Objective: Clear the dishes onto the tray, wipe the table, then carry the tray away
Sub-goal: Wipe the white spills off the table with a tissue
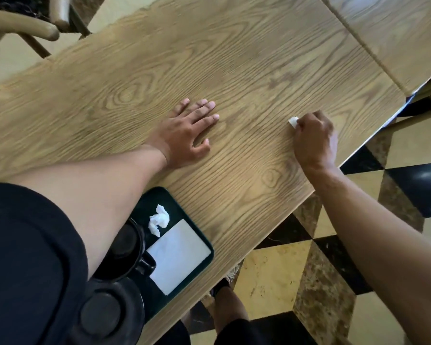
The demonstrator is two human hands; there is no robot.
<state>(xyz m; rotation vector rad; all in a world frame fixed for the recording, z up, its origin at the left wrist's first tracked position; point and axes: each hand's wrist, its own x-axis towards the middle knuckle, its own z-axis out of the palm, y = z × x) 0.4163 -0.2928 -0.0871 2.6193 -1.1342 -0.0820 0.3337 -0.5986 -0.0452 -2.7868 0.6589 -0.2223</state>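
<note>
Left hand (pixel 188 131): laid flat, palm down, on the wooden table (pixel 139 95), fingers spread and empty; its bare forearm runs back toward the lower left and ends in a black sleeve (pixel 28 257).

Right hand (pixel 314 138): curled into a loose fist well to the right of the left hand, closed on a small white tissue (pixel 293 121) whose corner shows at the thumb side; fist and tissue press on the table top near its right edge.

Tray (pixel 204 241): dark green, rounded corners, on the table below and behind the left hand, close to the table's near edge and partly hidden by the left forearm.

On the tray: a crumpled white napkin (pixel 159 219) nearest the left wrist; a flat white rectangular sheet (pixel 178 255) just beside it, toward the tray's near right corner; a black mug (pixel 127 247) with its handle turned toward the sheet; a black round dish (pixel 105 314) at the lowest part of the view, touching or overlapping the mug, which cannot be told.

Beyond the right hand: a second wooden table (pixel 393 33), butted against the first.

Beyond the left hand, upper left: a wooden chair (pixel 23 26).

Below the right forearm: checkered floor (pixel 334 257) in yellow, black and brown.
</note>
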